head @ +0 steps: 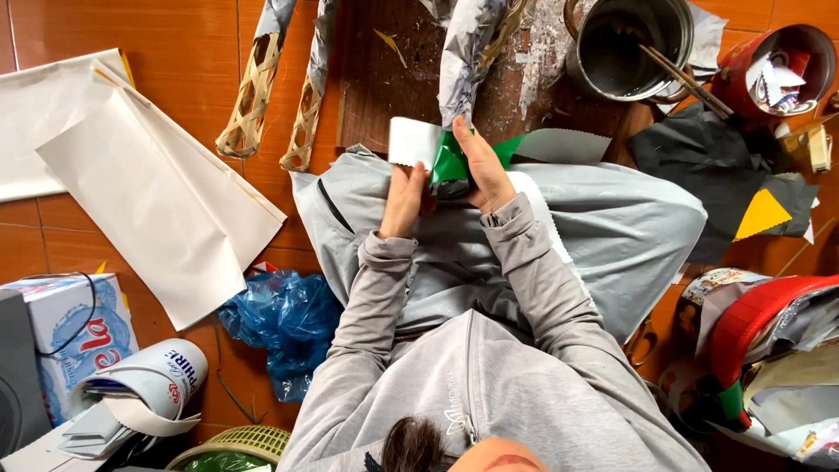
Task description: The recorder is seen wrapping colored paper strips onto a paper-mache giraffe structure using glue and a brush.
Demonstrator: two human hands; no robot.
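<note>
At centre, just above your lap, sits a glossy green paper piece [450,163], creased and folded, with a green strip running out toward 3 o'clock. It is pinched between your two hands. Your left hand [405,197] is curled closed at the green piece's 8 o'clock edge, gripping it together with a white paper strip [413,142] whose lower edge is cut in small zigzag teeth. Your right hand [482,170] lies over the green piece from 4 o'clock, fingers extended and pressed flat upon it, thumb side underneath; how tightly it clamps cannot be told.

At 3 o'clock of the hands, a second grey-white strip [564,145] with the same toothed edge extends along your knee. At 12 o'clock a paper-wrapped frame [468,52] rises from the green piece across a scarred, paint-flecked wooden board [380,83]. At 10 o'clock two woven bamboo lattice pieces [253,96], partly papered, lie on the orange tile floor. Farther out at 9 o'clock are large smooth white paper sheets [157,201]. At 1 o'clock stands a round metal pot [625,44] holding sticks, with a red tin [773,65] of scraps beside it. At 3 o'clock lie dark grey paper sheets [699,157] and a yellow triangle [760,214]. At 7 o'clock is a crumpled blue plastic bag [280,323].
</note>
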